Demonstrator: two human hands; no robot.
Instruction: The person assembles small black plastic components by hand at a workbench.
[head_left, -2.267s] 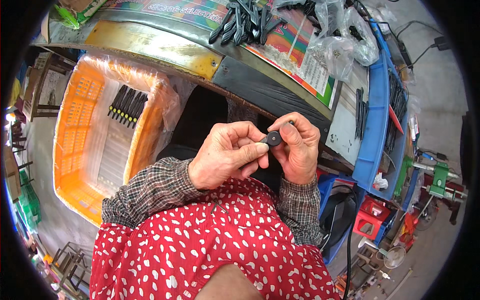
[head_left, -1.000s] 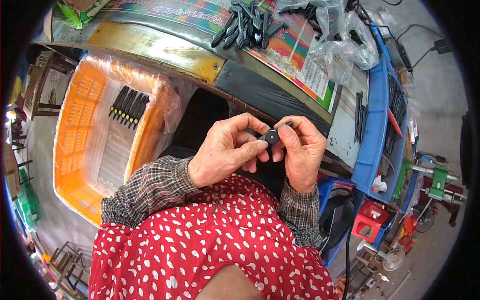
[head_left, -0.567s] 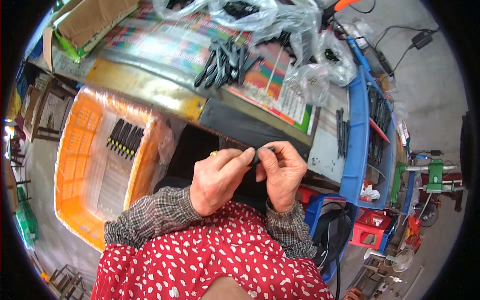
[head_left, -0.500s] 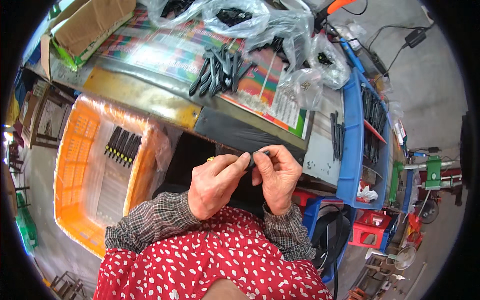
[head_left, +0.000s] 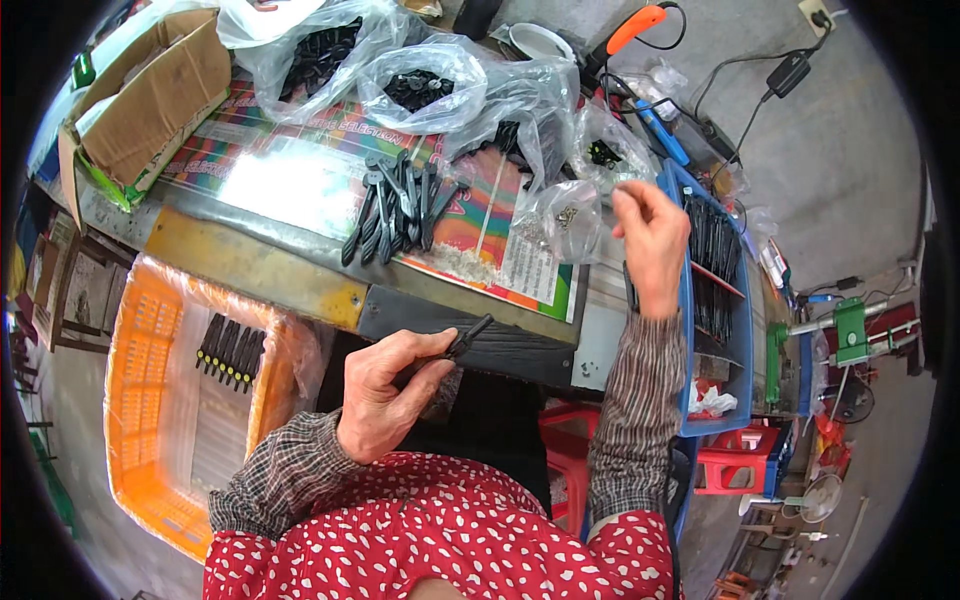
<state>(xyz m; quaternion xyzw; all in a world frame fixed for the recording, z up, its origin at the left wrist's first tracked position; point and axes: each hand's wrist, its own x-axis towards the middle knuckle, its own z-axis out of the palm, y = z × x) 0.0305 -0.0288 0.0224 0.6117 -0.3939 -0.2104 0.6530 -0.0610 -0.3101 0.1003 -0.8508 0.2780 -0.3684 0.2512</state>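
My left hand (head_left: 392,388) grips a slim black plastic piece (head_left: 470,338) between thumb and fingers, in front of the table edge; its dark end points up and right. My right hand (head_left: 652,238) is raised at the right, fingers bent and apart, with nothing visible in them. It is beside a small clear bag (head_left: 572,222) holding tiny brass-coloured parts. Just beyond is another clear bag (head_left: 603,152) with black and yellow-green bits. A pile of black handle-like pieces (head_left: 392,212) lies on the table.
At lower left stands an orange basket (head_left: 135,400), lined with plastic, holding a row of black pieces with yellow-green bands. Bags of black parts (head_left: 420,90) and a cardboard box (head_left: 155,85) are at the back. A blue bin (head_left: 735,400) of black rods stands right, near a red stool (head_left: 565,450).
My right hand has let go of the black piece and moved up and right to the small bags. My left hand keeps the piece and has shifted slightly left and down.
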